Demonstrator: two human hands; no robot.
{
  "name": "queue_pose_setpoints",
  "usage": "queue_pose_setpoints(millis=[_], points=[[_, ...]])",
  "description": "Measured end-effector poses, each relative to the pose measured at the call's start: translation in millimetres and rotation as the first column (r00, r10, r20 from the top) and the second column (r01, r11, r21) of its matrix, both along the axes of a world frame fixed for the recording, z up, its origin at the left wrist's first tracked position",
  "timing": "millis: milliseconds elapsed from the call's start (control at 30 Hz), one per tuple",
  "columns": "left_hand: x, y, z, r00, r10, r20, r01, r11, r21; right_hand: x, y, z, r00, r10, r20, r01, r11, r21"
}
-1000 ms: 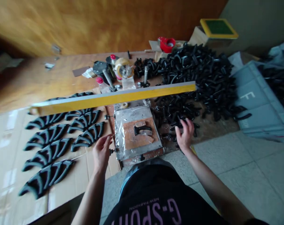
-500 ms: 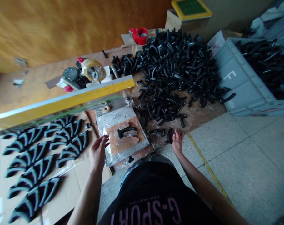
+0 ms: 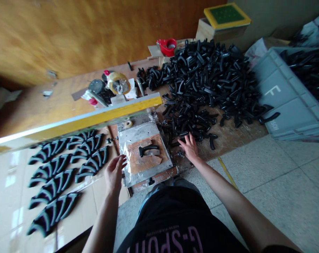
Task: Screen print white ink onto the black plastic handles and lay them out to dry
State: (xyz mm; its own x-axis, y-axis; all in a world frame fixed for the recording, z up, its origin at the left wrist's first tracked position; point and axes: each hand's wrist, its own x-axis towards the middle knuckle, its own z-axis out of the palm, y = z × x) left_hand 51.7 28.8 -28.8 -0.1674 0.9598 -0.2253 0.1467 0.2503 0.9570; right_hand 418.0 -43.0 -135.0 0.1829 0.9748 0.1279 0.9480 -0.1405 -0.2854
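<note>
- Grey plastic crate at our far right carries a big white letter F; smaller writing under it is too indistinct for us to read whole.
- On our black shirt we make out "G-SPO" printed upside down, the end of the word unclear.
- Inside the crate we see a heap of black pieces; beside it, a loose black pile covers part of the worktop.
- Behind that pile, a box bears a yellow-framed green panel; its inside is hidden from us.
- One black handle piece lies on the orange-brown patch of the flat plate in front of us, just as in the earlier frames.
- Our left hand hovers beside the plate's left edge, fingers loosely bent and parted.
- Our right hand has its fingers spread among dark pieces at the pile's near edge; we cannot tell whether it grips one.
- Compared with half a second ago, that hand is nearer the plate.
- Above the plate's back, the yellow bar ends near its right side; a second ago we see it reaching well past.
</note>
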Motion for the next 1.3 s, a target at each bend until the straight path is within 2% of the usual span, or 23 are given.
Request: queue_pose_setpoints(millis=[133, 233, 300, 400, 500, 567, 600, 667, 733, 767, 867, 933, 1033, 1100, 1200, 1233, 1300], points=[[-8.6, -3.3, 2.5, 0.999, 0.045, 0.03, -0.046, 0.999, 0.01, 13.5, 37.0, 13.5, 0.999, -0.051, 0.011, 0.051, 0.999, -0.002], [-11.5, -2.6, 16.3, 0.995, 0.078, 0.057, -0.08, 0.996, 0.027, 21.7, 51.5, 34.5, 0.999, -0.031, -0.017, 0.03, 0.998, -0.061], [-10.5, 4.8, 35.0, 0.989, 0.106, 0.105, -0.115, 0.991, 0.076, 25.3, 56.6, 53.3, 0.998, -0.018, -0.052, 0.011, 0.991, -0.13], [-4.4, 29.3, 75.1, 0.953, 0.138, 0.269, -0.198, 0.958, 0.209, 25.9, 64.6, 84.3, 0.989, -0.016, -0.146, -0.01, 0.985, -0.174], [1.4, 57.7, 114.2, 0.917, 0.08, 0.392, -0.214, 0.926, 0.312, 23.1, 79.0, 111.3, 0.94, 0.009, -0.34, -0.048, 0.993, -0.108], [-0.5, 67.0, 128.5, 0.922, 0.041, 0.385, -0.183, 0.922, 0.34, 21.7, 91.6, 125.1, 0.877, 0.034, -0.479, -0.056, 0.998, -0.032], [-4.0, 66.8, 130.5, 0.933, 0.036, 0.359, -0.168, 0.924, 0.344, 20.8, 98.3, 131.0, 0.842, 0.045, -0.538, -0.047, 0.999, 0.01], [-15.2, 56.3, 123.7, 0.961, 0.053, 0.27, -0.143, 0.935, 0.324, 16.4, 111.5, 142.2, 0.768, 0.056, -0.637, 0.0, 0.996, 0.087], [-28.5, 36.3, 104.2, 0.99, 0.033, 0.136, -0.064, 0.97, 0.235, 4.1, 124.3, 153.4, 0.723, 0.08, -0.686, 0.035, 0.988, 0.151], [-34.3, 25.0, 90.9, 0.997, -0.002, 0.079, -0.011, 0.987, 0.163, -6.5, 130.5, 159.0, 0.729, 0.11, -0.675, 0.02, 0.983, 0.182], [-42.5, -2.6, 44.2, 0.991, -0.124, 0.053, 0.126, 0.991, -0.05, -54.9, 147.9, 173.1, 0.832, 0.294, -0.471, -0.172, 0.943, 0.285], [-41.1, -11.0, 14.1, 0.988, -0.125, 0.086, 0.133, 0.986, -0.102, -93.6, 158.0, 177.6, 0.875, 0.411, -0.254, -0.331, 0.893, 0.303], [-37.8, -11.3, -19.6, 0.993, -0.106, 0.047, 0.11, 0.989, -0.099, -140.9, 167.9, 174.3, 0.871, 0.491, -0.005, -0.482, 0.856, 0.189], [-38.6, -9.0, -33.0, 0.994, -0.109, -0.002, 0.108, 0.989, -0.101, -157.9, 167.0, 166.4, 0.849, 0.526, 0.057, -0.528, 0.848, 0.046], [-43.2, -7.8, -43.4, 0.992, -0.12, -0.046, 0.115, 0.987, -0.116, -162.4, 147.9, 151.7, 0.803, 0.591, 0.08, -0.58, 0.805, -0.124], [-44.7, -8.1, -45.3, 0.991, -0.126, -0.053, 0.119, 0.986, -0.119, -159.7, 137.5, 147.6, 0.774, 0.627, 0.086, -0.613, 0.777, -0.144], [-46.6, -9.1, -48.2, 0.988, -0.14, -0.061, 0.132, 0.984, -0.122, -150.7, 115.4, 142.5, 0.676, 0.732, 0.085, -0.719, 0.681, -0.14]])
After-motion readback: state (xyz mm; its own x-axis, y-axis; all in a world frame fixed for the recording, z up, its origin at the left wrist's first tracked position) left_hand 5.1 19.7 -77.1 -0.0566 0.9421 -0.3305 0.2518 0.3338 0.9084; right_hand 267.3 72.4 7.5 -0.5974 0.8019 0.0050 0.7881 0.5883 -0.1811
